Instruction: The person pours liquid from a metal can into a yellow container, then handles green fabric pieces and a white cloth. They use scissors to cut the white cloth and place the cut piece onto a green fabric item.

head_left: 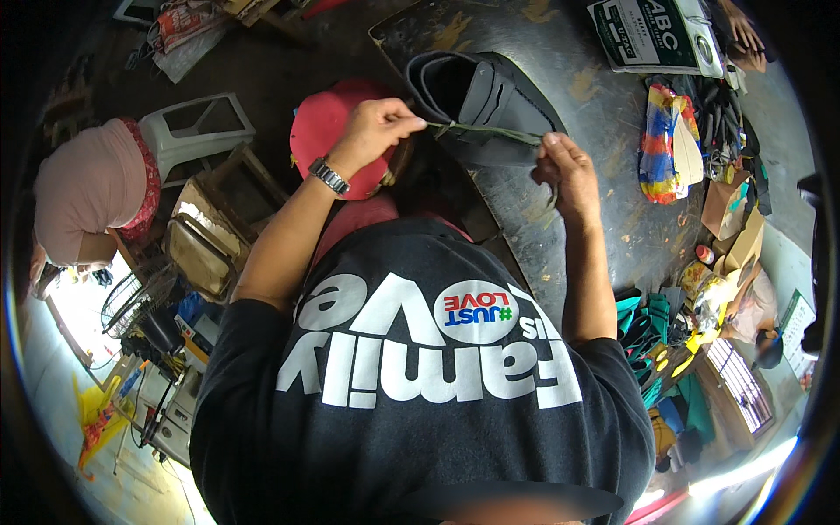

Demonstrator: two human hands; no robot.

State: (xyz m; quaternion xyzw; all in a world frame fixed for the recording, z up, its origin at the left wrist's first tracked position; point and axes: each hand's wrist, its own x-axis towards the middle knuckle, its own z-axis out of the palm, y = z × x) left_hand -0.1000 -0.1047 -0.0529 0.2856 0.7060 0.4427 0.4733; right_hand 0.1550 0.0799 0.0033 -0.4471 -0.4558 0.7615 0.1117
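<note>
A thin dark green cord [499, 131] is stretched nearly level between my hands, with a small knot or twist near its left end. My left hand [378, 131], with a metal watch on the wrist, pinches that end between thumb and fingers. Closed on the other end is my right hand [569, 171], and a loose tail hangs below its fingers. Just behind the cord, a black leather piece [516, 92] with an open, hollow top and a stitched flap lies on the dark table [604, 254]. The cord crosses its near side; whether it is attached there I cannot tell.
A red round stool [319, 131] stands left of the table edge. On the table's right are a carton [656, 35], a colourful plastic bag [665, 144] and green scraps [626, 328]. A person [101, 192] is at far left, another [752, 306] at right; someone's hand [744, 35] shows top right.
</note>
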